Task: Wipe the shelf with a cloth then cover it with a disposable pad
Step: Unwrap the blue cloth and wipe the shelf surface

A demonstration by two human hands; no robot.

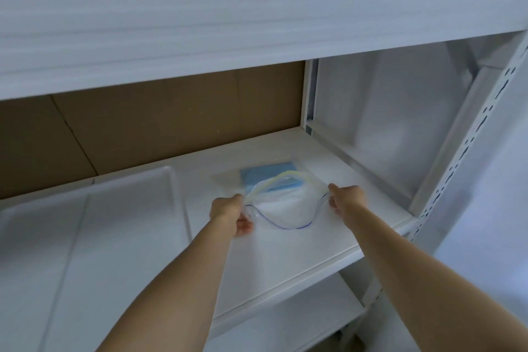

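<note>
Zip-seal bag (281,210) pulled open over white shelf (285,254) by both hands.

Left hand (230,216) pinched shut on left corner of bag mouth; right hand (344,198) pinched shut on right corner. Mouth spread wide, facing viewer, long axis running left to right; yellow and blue seal strips bowed apart. Folded blue pad (267,173) lodged in far end of bag, toward cardboard backing (160,120). White tray (94,208) resting on shelf just left of bag.

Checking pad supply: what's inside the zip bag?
Both hands, left hand and right hand, pull the clear zip bag open on the shelf. Inside: a folded blue item at the far end. The white haze nearer the mouth is unclear.
</note>
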